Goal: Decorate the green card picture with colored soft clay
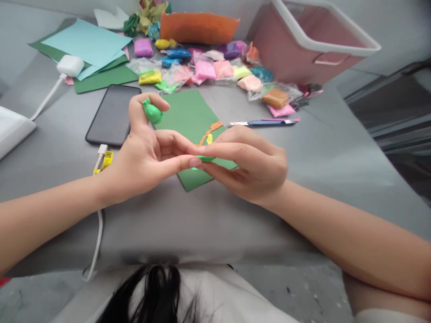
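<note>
A small flat piece of bright green clay [206,158] is pinched between the fingertips of both hands. My left hand [143,150] grips its left end with thumb and finger, and a lump of green clay [153,111] is tucked in its curled little finger. My right hand [256,163] presses the same flat piece from the right. Below and behind the hands lies a green card [191,110], with an orange clay strip [215,126] and a small yellow clay piece [209,138] on it. Part of the card is hidden by my hands.
A black phone [112,115] with a white cable lies left of the card. A craft knife [266,122] is at the right. Behind are several clay packets [205,70], coloured paper [85,42], an orange container [199,28] and a pink bin [303,49].
</note>
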A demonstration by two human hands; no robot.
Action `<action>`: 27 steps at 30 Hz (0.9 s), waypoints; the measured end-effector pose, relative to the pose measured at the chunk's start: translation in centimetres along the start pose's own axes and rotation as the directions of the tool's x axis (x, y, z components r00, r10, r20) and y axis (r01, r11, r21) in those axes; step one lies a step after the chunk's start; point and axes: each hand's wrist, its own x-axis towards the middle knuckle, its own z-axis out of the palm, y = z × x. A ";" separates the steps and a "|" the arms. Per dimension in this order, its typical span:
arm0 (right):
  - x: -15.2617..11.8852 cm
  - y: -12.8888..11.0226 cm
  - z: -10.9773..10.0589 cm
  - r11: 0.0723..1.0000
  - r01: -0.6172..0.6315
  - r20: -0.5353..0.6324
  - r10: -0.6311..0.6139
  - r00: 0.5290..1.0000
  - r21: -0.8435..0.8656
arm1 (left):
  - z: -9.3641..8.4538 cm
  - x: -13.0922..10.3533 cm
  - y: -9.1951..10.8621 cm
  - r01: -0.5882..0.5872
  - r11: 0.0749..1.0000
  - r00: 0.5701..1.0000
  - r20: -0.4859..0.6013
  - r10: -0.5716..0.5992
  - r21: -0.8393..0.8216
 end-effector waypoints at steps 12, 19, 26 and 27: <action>-0.1 -0.1 -0.3 0.998 0.053 0.047 -0.054 0.997 0.021 | -0.1 0.0 -0.4 0.036 0.995 0.999 0.009 -0.037 0.089; 0.0 0.0 -0.3 0.999 -0.012 0.021 0.011 1.000 0.032 | -0.4 0.0 -0.2 0.083 0.986 0.993 -0.090 -0.070 0.142; 0.0 0.0 -0.4 0.999 -0.031 0.016 0.031 0.999 0.013 | -0.7 0.2 0.1 0.050 0.989 0.997 -0.069 -0.040 0.140; 0.0 0.1 -0.4 0.999 -0.036 0.019 0.036 0.999 0.019 | -0.8 0.2 0.1 0.052 0.987 0.997 -0.073 -0.041 0.155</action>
